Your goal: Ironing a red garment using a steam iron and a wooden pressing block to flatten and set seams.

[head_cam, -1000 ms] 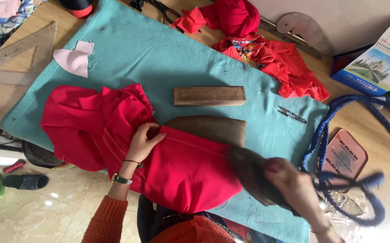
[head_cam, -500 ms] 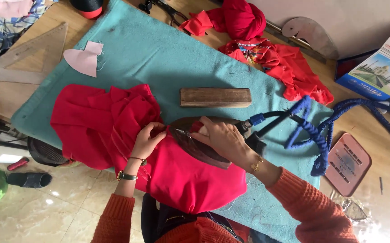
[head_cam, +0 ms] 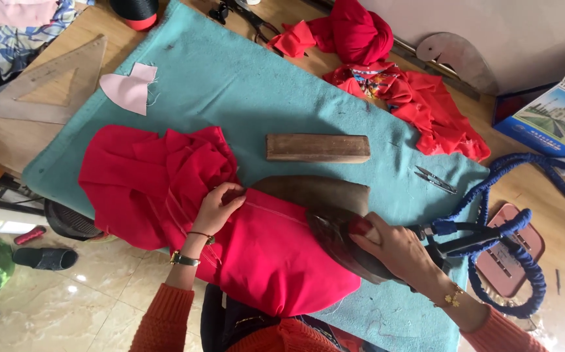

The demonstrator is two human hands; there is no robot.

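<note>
A red garment (head_cam: 159, 186) lies on a teal cloth (head_cam: 243, 85), draped over a rounded wooden pressing block (head_cam: 315, 190). My left hand (head_cam: 220, 207) pinches the red fabric at a seam near the block. My right hand (head_cam: 396, 251) grips the handle of a dark iron (head_cam: 344, 241), which rests on the red fabric at the block's right end. A blue-wrapped cord (head_cam: 510, 221) runs from the iron off to the right.
A wooden bar (head_cam: 317, 148) lies just beyond the block. Small snips (head_cam: 435, 179) sit to the right, more red cloth (head_cam: 419, 98) at the back. A pink fabric piece (head_cam: 129, 88), a clear set square (head_cam: 41, 85) and a calendar (head_cam: 553, 117) are around the edges.
The iron and my right hand have slid right along the garment, off the middle toward the block's right end. My left hand stays on the seam.
</note>
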